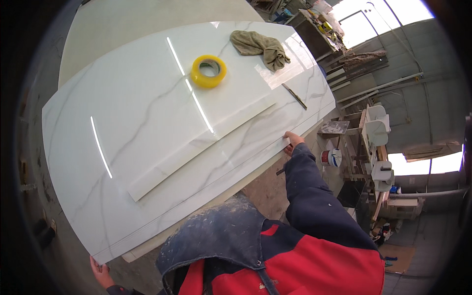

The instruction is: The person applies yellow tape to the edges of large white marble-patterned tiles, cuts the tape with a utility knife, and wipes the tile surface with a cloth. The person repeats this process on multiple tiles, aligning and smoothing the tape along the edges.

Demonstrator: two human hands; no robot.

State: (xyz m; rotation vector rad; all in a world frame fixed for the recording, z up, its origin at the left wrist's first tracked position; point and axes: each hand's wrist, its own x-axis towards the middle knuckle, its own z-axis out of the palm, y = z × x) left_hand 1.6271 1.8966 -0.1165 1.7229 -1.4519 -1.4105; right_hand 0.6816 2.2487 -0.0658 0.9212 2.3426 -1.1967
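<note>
A large glossy white slab (147,98) with grey veins lies before me. A thin line runs along its near edge, marking off a narrow strip (196,197). My right hand (294,141) is closed on that edge toward the right, its thumb near the top and its fingers partly hidden. At the near left corner my left hand (101,274) grips the slab, fingertips at the edge. Lying loose on the slab is a long narrow piece of the same white stone-look material (201,146). Beyond it sits a yellow roll of tape (198,78).
A crumpled olive cloth (258,46) and a thin dark stick-like tool (294,97) lie on the slab's right part. A pale board (147,17) extends behind. On the right stand a white bucket (331,158), a cluttered bench (317,29) and a wooden rack (363,147).
</note>
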